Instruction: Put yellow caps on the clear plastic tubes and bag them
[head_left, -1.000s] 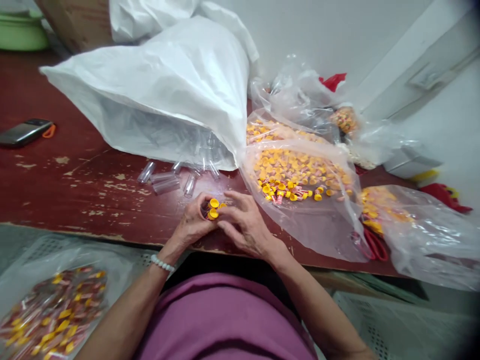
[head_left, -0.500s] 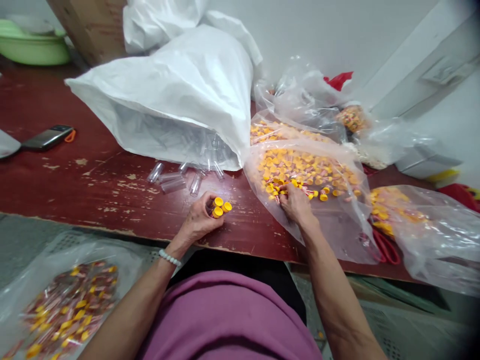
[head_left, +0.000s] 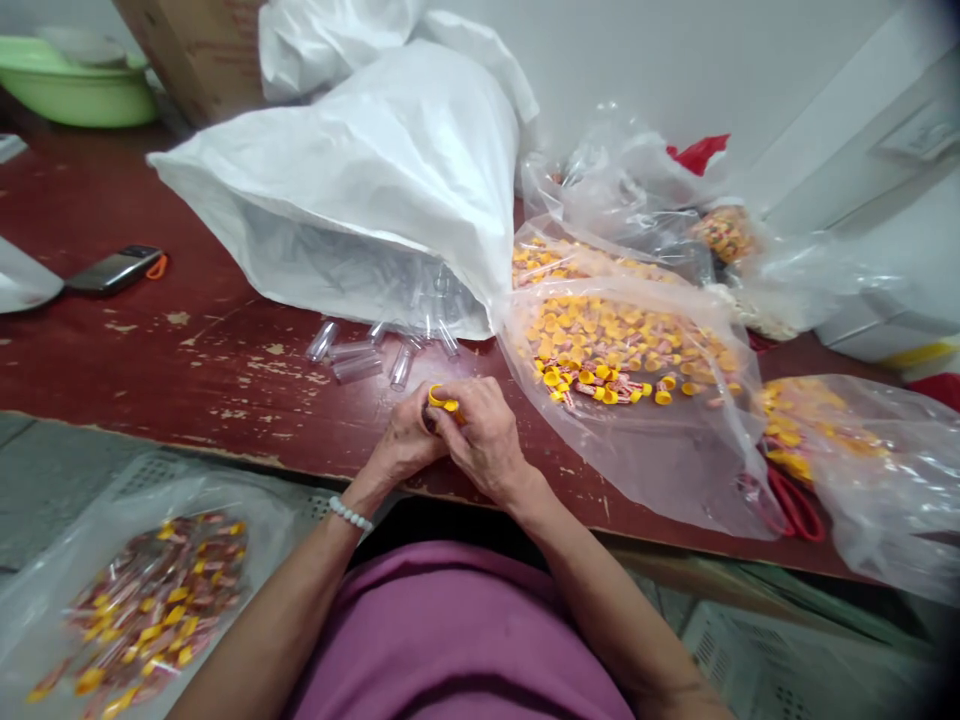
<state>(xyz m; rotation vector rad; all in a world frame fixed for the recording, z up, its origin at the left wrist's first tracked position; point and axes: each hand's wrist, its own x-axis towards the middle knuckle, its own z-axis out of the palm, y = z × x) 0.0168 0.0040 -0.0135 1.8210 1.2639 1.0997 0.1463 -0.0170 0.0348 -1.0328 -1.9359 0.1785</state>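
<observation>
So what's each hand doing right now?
Left hand: closed around yellow-capped pieces.
Right hand: curled over them; whether it grips one can't be told.

The left hand (head_left: 405, 438) grips a partly hidden bundle topped with yellow caps (head_left: 444, 402), the right hand (head_left: 486, 436) against it, over the red surface's (head_left: 187, 380) front edge. Beyond, clear tubes (head_left: 358, 366) lie at a white sack's (head_left: 420, 140) open mouth. To the right, a clear bag (head_left: 675, 475) holds many yellow-capped pieces (head_left: 600, 385); a dark device (head_left: 112, 271) lies left of the sack.
</observation>
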